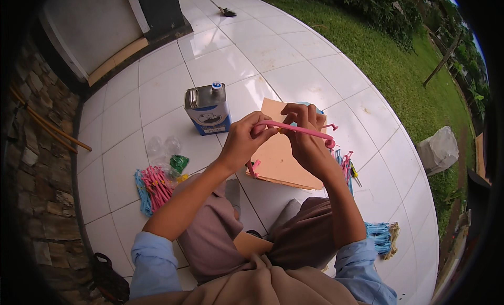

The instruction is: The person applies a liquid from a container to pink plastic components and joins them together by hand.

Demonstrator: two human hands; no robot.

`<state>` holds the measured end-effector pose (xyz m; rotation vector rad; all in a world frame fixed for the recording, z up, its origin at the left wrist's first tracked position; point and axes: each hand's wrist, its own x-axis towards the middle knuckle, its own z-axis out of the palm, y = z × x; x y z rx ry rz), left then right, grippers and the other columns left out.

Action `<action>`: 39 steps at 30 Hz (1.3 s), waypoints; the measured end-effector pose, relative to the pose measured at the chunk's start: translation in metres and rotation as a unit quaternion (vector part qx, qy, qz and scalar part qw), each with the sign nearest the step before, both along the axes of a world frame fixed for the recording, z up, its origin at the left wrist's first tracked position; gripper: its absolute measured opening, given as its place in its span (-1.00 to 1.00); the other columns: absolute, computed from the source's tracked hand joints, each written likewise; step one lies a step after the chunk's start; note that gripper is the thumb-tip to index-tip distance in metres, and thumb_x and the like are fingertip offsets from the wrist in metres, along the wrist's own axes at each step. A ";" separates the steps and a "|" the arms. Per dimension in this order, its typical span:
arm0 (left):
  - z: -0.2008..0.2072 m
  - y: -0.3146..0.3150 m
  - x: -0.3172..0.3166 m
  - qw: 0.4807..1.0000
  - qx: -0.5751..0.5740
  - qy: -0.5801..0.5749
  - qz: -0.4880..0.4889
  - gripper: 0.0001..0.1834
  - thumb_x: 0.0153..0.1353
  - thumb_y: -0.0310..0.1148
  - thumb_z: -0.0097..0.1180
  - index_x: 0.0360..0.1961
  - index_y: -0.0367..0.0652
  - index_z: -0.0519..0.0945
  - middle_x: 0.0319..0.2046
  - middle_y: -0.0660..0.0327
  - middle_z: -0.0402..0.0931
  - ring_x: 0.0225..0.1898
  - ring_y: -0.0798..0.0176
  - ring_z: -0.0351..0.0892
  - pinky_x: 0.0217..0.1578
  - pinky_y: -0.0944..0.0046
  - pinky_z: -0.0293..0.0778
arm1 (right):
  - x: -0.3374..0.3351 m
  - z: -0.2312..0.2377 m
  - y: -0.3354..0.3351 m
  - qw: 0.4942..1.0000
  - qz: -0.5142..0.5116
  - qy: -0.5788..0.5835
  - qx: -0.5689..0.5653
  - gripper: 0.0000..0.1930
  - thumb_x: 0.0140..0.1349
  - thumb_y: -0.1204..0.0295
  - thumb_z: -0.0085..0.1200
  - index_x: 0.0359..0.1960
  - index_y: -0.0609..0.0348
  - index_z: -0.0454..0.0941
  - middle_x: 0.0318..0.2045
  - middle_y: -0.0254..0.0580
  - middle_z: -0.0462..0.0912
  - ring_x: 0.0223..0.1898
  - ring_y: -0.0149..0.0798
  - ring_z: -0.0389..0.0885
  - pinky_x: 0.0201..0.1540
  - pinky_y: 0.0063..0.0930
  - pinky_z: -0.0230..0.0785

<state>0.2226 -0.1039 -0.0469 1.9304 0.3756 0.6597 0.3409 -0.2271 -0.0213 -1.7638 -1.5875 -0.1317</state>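
Both my hands hold one thin pink plastic stick point(302, 130) with a curled end, above a tan cardboard sheet point(278, 163) lying on the white tiled floor. My left hand point(244, 139) pinches the stick's left end. My right hand point(307, 134) grips it near the middle, fingers curled over it. A small pink piece point(253, 168) sticks out below my left hand.
A rectangular metal can point(208, 108) with a blue cap stands behind the cardboard. A pile of pink and blue sticks point(152, 187) lies left of my knee, with a green bag point(179, 162). More sticks point(345, 166) and blue bundles point(380, 237) lie right. Grass borders the tiles.
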 end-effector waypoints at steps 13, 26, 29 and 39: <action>-0.012 0.011 0.008 0.999 0.027 0.025 0.039 -0.74 -0.02 -0.28 0.29 -0.32 -0.21 0.66 -0.45 0.15 0.63 -0.42 0.38 0.61 -0.36 0.43 0.46 | 0.039 -0.026 -0.011 0.990 -0.111 0.036 -0.077 -0.62 0.14 0.48 0.02 0.03 0.12 0.31 -0.06 -0.22 0.49 0.05 -0.08 0.26 0.08 -0.09 0.00; 0.046 0.022 -0.044 0.986 0.159 0.035 0.047 -0.70 -0.09 -0.22 0.34 -0.37 -0.18 0.65 -0.48 0.18 0.61 -0.43 0.31 0.59 -0.35 0.34 0.46 | 0.072 -0.017 -0.042 0.975 -0.081 0.208 0.013 -0.60 0.23 0.45 -0.01 0.12 0.19 0.34 -0.03 -0.02 0.52 -0.01 -0.17 0.52 -0.02 -0.33 0.40; 0.065 0.028 -0.060 0.949 0.267 0.162 0.034 -0.68 -0.08 -0.25 0.28 -0.33 -0.21 0.57 -0.42 0.08 0.60 -0.34 0.05 0.59 -0.28 0.18 0.47 | 0.012 0.025 -0.013 0.975 0.133 0.168 0.064 -0.30 0.19 0.38 0.08 0.30 0.08 -0.04 0.16 -0.01 0.32 0.18 -0.15 0.32 0.20 -0.27 0.15; 0.032 0.112 -0.197 0.918 0.284 0.265 0.086 -0.49 -0.11 -0.20 0.31 -0.22 -0.15 0.31 -0.60 0.21 0.49 -0.40 0.11 0.55 -0.20 0.08 0.37 | -0.137 -0.046 0.191 0.857 0.410 0.250 -0.188 -0.20 0.04 0.35 0.27 0.26 0.10 0.01 -0.43 -0.20 0.54 -0.36 -0.40 0.49 -0.28 -0.52 0.35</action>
